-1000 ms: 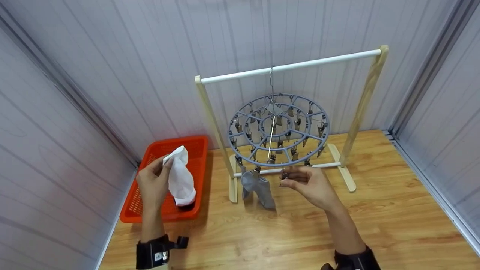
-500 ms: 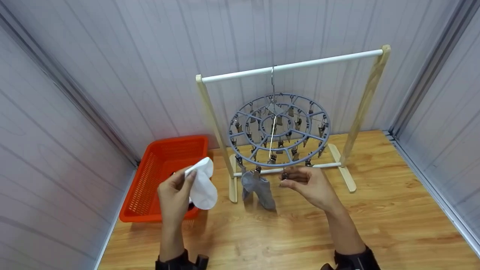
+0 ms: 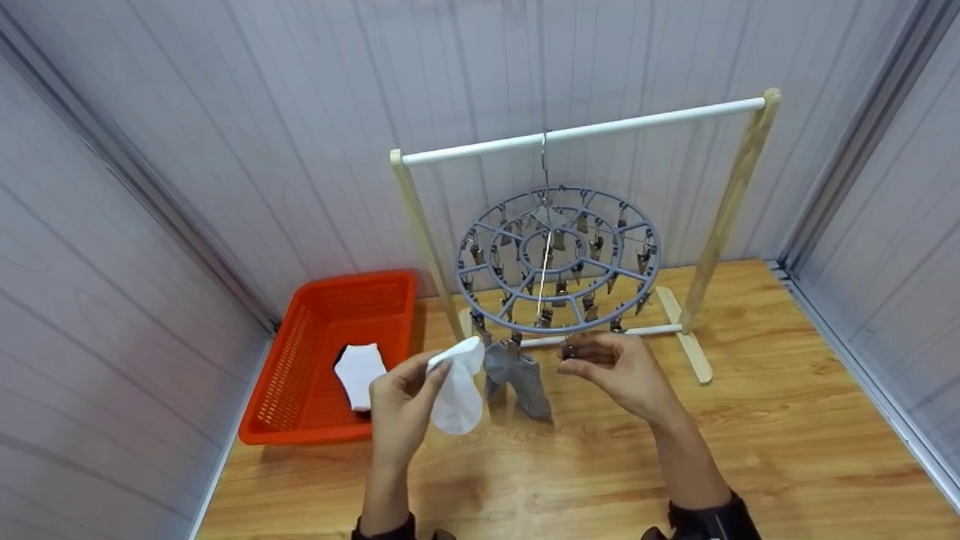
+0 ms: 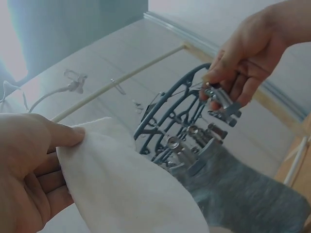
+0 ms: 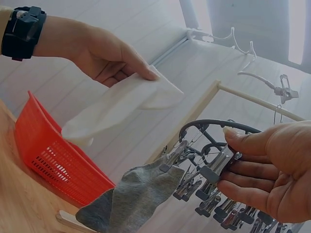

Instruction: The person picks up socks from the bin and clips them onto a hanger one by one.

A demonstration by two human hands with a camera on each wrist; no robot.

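Observation:
My left hand (image 3: 405, 405) pinches a white sock (image 3: 457, 405) by its upper edge, and the sock hangs down from the thumb and fingers. My right hand (image 3: 628, 373) holds a metal clip (image 5: 218, 164) at the front rim of the round grey-blue clip hanger (image 3: 553, 330). The thumb lies on one side of the clip and fingers on the other. A grey sock (image 3: 525, 381) hangs from clips between the two hands. In the left wrist view, the white sock (image 4: 131, 189) partly covers the grey one.
An orange basket (image 3: 259, 427) stands at the left, with a white-and-dark item (image 3: 361, 379), possibly a sock, inside. The hanger hooks over the white bar (image 3: 645, 124) of a wooden stand. Several free clips dangle from the hanger. Walls rise behind and on both sides.
My left hand has carried the white sock right, from above the basket to beside the grey sock. This uncovers the item in the basket. My right hand stays at the clip.

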